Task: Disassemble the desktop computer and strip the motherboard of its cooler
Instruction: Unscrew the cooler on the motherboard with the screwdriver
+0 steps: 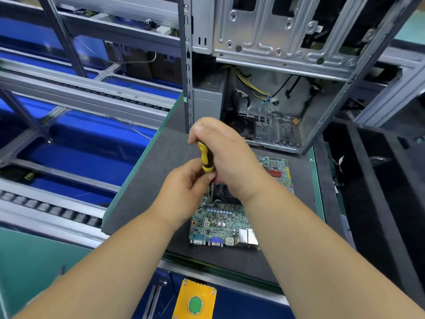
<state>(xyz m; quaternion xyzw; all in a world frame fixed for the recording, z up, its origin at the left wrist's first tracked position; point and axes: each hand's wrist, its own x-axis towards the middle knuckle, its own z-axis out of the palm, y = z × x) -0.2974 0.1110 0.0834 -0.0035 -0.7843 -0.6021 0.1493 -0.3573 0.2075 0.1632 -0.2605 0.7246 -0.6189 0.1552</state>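
A dark mat [142, 180] is covering a green-edged bench, with roller conveyors [53, 210] and blue bins lying to the left. The case [276, 65] is standing open at the back of the mat, its steel frame bare and loose wires [259, 90] hanging inside. The board [220, 219] is lying flat on the mat just in front of the case, its port row facing the person. The black cooler [226, 192] is sitting on the middle of the board, mostly hidden under the hands.

The right hand [227, 157] is wrapping its fingers over the top of the yellow and black screwdriver [205, 158], holding it upright above the cooler's left side. The left hand [186, 192] is pinching the lower end of the handle and the shaft between thumb and fingertips. The tip is hidden behind the left fingers, so I cannot tell what it is touching.

A yellow box with a green button [195, 305] is sitting on the bench's near edge. Black foam trays [379, 180] are lying to the right.
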